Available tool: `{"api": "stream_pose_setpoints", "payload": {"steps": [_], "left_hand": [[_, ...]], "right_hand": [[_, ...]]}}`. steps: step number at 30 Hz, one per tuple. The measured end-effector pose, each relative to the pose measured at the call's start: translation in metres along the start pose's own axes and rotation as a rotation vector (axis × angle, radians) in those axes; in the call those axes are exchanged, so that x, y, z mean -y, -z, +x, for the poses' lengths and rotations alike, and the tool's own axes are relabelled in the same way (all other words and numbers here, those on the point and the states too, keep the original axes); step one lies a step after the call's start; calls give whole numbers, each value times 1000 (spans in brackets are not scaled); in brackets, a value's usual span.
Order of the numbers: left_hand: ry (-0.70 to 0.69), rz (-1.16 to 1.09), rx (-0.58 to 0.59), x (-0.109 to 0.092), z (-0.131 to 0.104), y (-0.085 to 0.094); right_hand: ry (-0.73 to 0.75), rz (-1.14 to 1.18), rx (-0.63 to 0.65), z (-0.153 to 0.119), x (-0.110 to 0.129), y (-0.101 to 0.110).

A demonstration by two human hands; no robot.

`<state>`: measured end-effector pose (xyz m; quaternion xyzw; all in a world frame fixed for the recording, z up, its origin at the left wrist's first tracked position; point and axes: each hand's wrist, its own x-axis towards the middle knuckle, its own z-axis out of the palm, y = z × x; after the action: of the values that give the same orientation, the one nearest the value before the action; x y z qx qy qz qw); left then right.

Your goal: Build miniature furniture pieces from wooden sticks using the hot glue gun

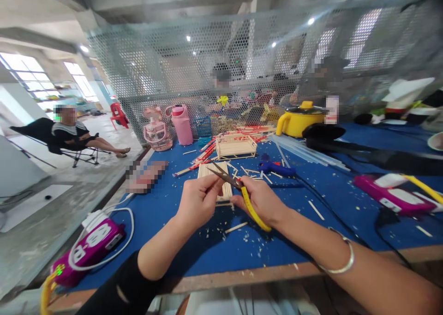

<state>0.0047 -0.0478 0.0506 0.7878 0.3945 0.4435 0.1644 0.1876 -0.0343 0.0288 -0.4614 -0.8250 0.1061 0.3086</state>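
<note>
Under your left hand (198, 199) and right hand (265, 199) you have a blue table (297, 243). Ahead of both, a grey perforated screen (155, 70) rises at the table's far side. Well to the left of your left hand you see grey floor (104, 176), a black folding chair (30, 131), a red chair (118, 114) farther off and bright paned windows (26, 75). Higher up, lamps (84, 49) glow under a pale ceiling (31, 13).

Yellow-handled scissors (245, 198), blades parted, angled over pale stick panel (226, 190).
</note>
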Motion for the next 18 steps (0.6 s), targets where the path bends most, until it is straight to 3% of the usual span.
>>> {"api": "stream_pose_setpoints", "payload": {"steps": [4,8,11,14,18], "left_hand": [[17,-50,55,1,1,-7],[98,-116,-119,12,10,-2],[113,-84,-239,29,17,10],[71,18,-299,41,21,20],[35,86,-296,40,22,20]], "right_hand": [[18,73,-30,5,-3,-3],[-83,191,-195,11,5,8],[-241,102,-358,11,4,35],[-354,-177,-385,-7,-22,76],[-396,-413,-306,-57,-86,123]]}}
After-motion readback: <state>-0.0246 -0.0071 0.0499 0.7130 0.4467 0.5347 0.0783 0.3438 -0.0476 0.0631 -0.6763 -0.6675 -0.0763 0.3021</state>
